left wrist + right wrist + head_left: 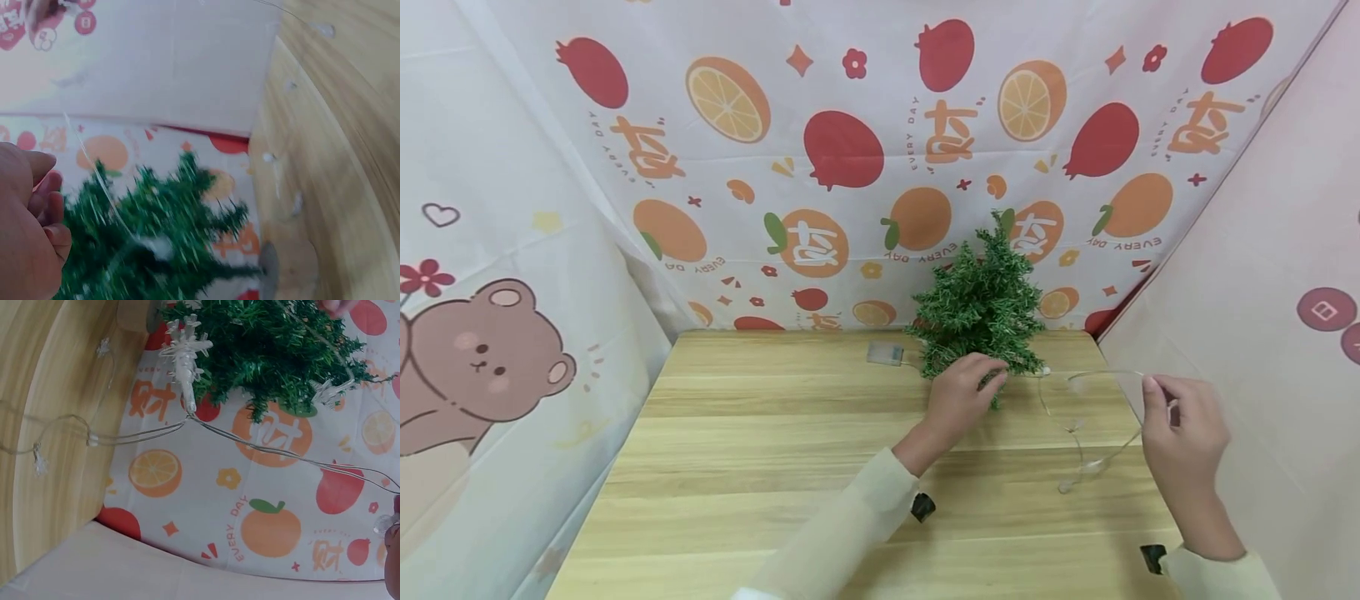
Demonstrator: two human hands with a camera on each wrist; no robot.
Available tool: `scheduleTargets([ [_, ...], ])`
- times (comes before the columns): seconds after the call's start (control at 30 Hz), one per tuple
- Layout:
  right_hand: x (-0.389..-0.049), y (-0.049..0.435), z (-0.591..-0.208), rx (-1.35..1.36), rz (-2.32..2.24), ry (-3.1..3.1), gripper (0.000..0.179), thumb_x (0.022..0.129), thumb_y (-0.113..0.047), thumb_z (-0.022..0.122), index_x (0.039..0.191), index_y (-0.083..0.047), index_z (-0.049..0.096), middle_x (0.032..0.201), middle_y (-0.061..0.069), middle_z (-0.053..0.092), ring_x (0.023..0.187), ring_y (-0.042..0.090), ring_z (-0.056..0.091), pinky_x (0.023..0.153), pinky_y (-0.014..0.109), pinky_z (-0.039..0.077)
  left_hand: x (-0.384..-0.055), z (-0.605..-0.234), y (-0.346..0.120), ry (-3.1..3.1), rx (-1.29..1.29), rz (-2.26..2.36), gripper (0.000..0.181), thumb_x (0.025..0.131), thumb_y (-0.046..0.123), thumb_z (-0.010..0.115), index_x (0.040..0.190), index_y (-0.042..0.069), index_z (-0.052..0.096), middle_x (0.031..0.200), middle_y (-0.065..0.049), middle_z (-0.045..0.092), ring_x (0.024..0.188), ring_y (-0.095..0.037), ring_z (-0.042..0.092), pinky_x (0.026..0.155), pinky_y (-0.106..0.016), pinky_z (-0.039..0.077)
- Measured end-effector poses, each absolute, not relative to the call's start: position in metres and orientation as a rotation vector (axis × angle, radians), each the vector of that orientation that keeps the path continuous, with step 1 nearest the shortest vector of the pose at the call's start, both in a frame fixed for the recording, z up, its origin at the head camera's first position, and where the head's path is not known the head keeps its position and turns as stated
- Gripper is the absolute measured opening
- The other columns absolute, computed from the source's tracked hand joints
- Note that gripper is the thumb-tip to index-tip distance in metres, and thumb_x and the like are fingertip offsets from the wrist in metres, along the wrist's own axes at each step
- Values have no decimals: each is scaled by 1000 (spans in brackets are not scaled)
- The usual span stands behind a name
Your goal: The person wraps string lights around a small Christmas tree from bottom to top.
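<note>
A small green artificial Christmas tree [981, 300] stands at the back right of the wooden table. At its front lower branches is my left hand [958, 396], fingers loosely bent, with a gap between thumb and index fingertip. My right hand [1187, 433] pinches a thin wire light string [1105, 372] with clear bulbs, off to the tree's right. The string spans from the right hand to the tree and loops down in front. In the right wrist view, a clear snowflake-like bulb [186, 353] hangs beside the branches, and doubled wires [269, 449] lead to the right fingers [392, 544].
A flat translucent battery box [885, 353] lies on the table left of the tree, with wire running toward the branches. Printed fabric [842, 150] hangs close behind the table, and pale cloth [1262, 333] borders it on the right. The tree has a round wooden base [297, 269].
</note>
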State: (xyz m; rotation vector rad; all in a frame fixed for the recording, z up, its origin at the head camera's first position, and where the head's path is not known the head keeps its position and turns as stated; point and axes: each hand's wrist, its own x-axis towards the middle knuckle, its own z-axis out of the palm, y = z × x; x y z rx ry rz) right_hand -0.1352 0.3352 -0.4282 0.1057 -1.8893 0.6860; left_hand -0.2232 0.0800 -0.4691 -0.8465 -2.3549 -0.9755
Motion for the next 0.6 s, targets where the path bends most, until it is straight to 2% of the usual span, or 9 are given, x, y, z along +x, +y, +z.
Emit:
scheduleTargets([
  [0.07,-138,335,-432,104,669,-1921,9,88,4,70,92,13,71,82,23,61,85,-15,41,72,6,29,-221,-465,89,-2374,-866,-980,21,102,34,61,117,25,73,115,10,71,101,-2,67,76,-13,53],
  [0.2,-142,333,-438,98,639,-1997,8,89,2,71,94,8,72,83,19,63,83,-12,41,70,8,29,-215,-456,108,-2392,-920,-1017,22,102,33,61,120,26,72,115,11,70,88,1,65,65,-8,45],
  [0.27,-145,330,-441,108,626,-2027,8,90,1,71,95,6,73,84,18,64,80,-6,44,69,11,30,-213,-452,118,-2395,-952,-1038,22,103,33,60,121,27,71,115,12,69,81,4,61,61,-6,41],
  [0.47,-152,322,-445,211,579,-2057,8,89,0,72,95,6,73,80,15,64,71,18,51,65,15,32,-211,-444,141,-2414,-977,-1082,24,103,36,58,123,28,71,116,14,67,77,8,56,63,-5,39],
  [0.6,-153,319,-445,230,561,-2076,8,88,0,73,95,6,72,79,14,63,72,19,51,63,16,33,-211,-442,154,-2419,-980,-1139,26,104,38,55,123,28,71,121,12,67,81,5,60,65,-5,40],
])
